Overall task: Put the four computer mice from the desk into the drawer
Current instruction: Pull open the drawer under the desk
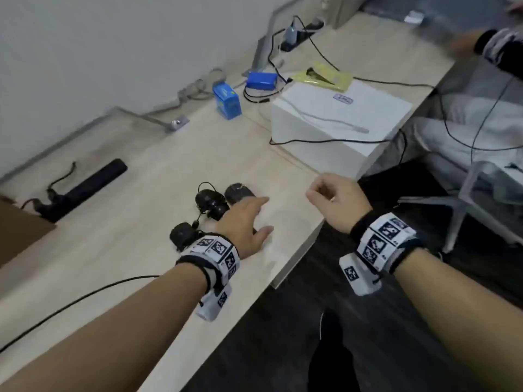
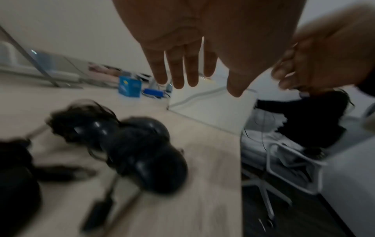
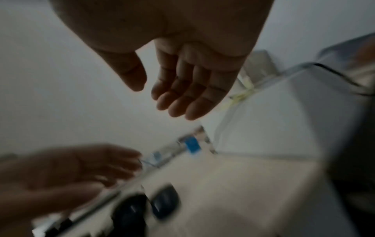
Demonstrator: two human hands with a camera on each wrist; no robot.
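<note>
**Black mice clustered just under my left hand**

Pale wood-grain desk carries everything that matters, and I see no drawer in any view, so I can't say which way the carry will go.

On that desk, the white box sits well beyond the work, out of the way.

My left hand hovers low over the desk with fingers straight and spread, holding nothing. My right hand hangs off the desk's near edge, fingers loosely curled, also empty; it is clearly the farther of the two from the mice.

The mice lie in a tight group on the far-left side of my left hand. A grey-topped mouse sits just off my fingertips, its long axis running roughly along my reach. Two black mice huddle touching each other beside it, cables tangled around them. One more black mouse lies nearest me, just beside my left wrist.

I judge the left hand takes the grey-topped one first: a short drop forward and it is covered.
</note>
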